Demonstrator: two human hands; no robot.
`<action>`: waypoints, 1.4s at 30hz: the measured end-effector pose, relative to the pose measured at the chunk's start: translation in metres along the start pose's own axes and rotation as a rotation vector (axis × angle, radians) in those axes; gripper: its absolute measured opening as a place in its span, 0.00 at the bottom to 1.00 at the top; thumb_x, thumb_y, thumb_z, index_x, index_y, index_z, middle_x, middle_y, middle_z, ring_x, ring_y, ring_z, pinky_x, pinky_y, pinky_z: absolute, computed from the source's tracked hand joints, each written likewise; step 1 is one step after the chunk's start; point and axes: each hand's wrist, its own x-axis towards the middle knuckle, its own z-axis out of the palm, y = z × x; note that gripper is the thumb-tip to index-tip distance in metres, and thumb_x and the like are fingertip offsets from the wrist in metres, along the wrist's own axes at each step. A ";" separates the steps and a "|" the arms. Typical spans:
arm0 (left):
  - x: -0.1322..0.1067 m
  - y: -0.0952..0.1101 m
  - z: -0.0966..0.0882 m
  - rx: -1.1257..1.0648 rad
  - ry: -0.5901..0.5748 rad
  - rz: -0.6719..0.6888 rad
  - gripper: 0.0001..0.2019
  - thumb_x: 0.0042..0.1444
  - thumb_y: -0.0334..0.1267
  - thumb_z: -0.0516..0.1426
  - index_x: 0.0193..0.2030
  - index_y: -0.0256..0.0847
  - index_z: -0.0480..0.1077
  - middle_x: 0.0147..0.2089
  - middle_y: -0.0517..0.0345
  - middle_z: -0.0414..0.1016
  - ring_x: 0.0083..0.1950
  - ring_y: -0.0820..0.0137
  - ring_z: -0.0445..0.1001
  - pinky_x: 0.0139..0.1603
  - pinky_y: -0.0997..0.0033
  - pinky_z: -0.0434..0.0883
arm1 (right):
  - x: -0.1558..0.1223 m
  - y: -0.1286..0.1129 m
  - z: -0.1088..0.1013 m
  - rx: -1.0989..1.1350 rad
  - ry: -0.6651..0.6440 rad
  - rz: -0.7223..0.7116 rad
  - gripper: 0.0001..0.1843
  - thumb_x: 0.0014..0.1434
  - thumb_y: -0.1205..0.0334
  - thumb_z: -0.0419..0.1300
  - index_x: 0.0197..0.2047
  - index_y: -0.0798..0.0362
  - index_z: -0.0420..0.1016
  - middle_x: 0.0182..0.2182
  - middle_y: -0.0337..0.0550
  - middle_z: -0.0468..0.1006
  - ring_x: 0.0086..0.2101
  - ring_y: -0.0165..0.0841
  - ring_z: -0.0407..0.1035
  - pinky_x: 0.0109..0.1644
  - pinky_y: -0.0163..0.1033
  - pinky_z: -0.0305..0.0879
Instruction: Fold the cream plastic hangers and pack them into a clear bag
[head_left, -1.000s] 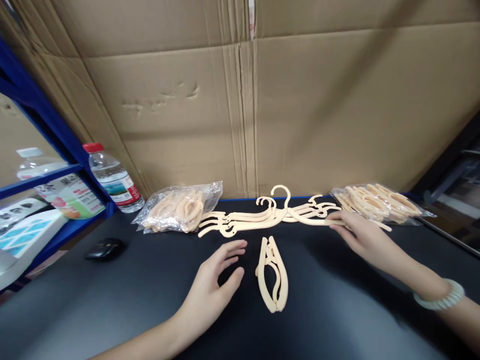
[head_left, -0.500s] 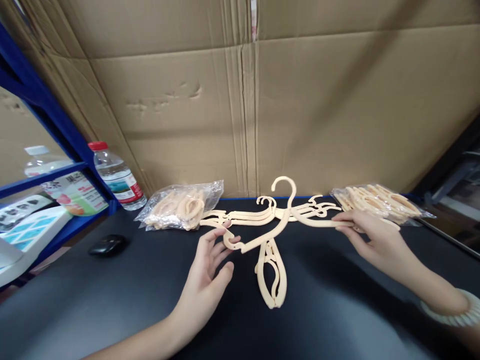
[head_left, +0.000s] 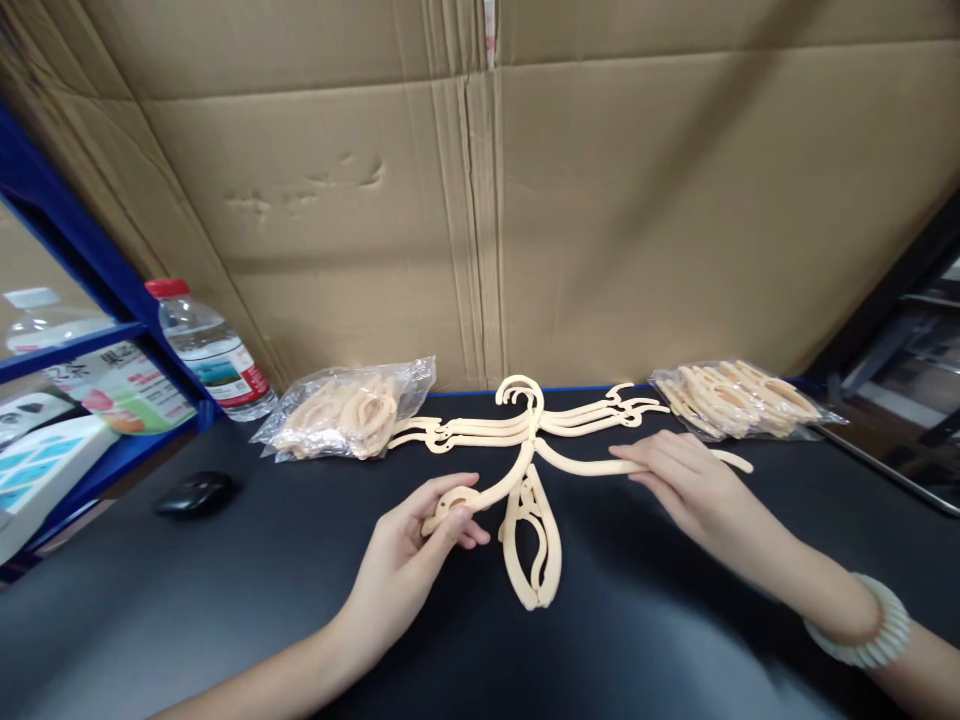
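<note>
A cream plastic folding hanger is spread out between my hands, its hook upright over the unfolded hangers behind. My left hand pinches the hanger's left end between thumb and fingers. Around the right arm of the hanger, near its outer end, my right hand is closed, and the tip shows past the fingers. Just in front lies a folded hanger, flat on the black table. Several unfolded hangers lie in a stack behind, partly overlapped by the held one.
A clear bag of folded hangers lies at the back left, another bag of hangers at the back right. A black mouse and a red-capped water bottle are on the left, beside a blue shelf frame. Cardboard stands behind.
The held hanger has come down and its hook now overlaps the stack's hooks. My left hand, loosely touching the end before, has closed on it. The view has shifted slightly.
</note>
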 end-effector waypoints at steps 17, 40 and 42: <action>0.000 0.004 0.003 -0.077 0.118 -0.040 0.15 0.53 0.45 0.63 0.43 0.36 0.74 0.29 0.56 0.77 0.29 0.68 0.77 0.31 0.73 0.74 | -0.004 -0.010 0.000 -0.429 0.182 0.007 0.13 0.64 0.73 0.51 0.46 0.57 0.74 0.54 0.59 0.70 0.41 0.42 0.72 0.42 0.48 0.68; 0.004 0.004 -0.001 -0.152 0.192 -0.070 0.11 0.51 0.42 0.65 0.37 0.38 0.74 0.31 0.61 0.75 0.30 0.74 0.75 0.33 0.80 0.72 | 0.004 -0.013 0.011 1.266 0.235 0.799 0.16 0.53 0.55 0.68 0.45 0.49 0.78 0.39 0.43 0.77 0.36 0.31 0.70 0.45 0.38 0.71; 0.004 0.005 -0.001 -0.171 0.196 -0.067 0.10 0.51 0.42 0.66 0.34 0.38 0.73 0.31 0.62 0.74 0.32 0.74 0.74 0.34 0.81 0.71 | 0.005 -0.015 0.011 1.400 0.249 0.838 0.17 0.54 0.56 0.67 0.47 0.49 0.77 0.39 0.43 0.77 0.38 0.31 0.69 0.48 0.39 0.70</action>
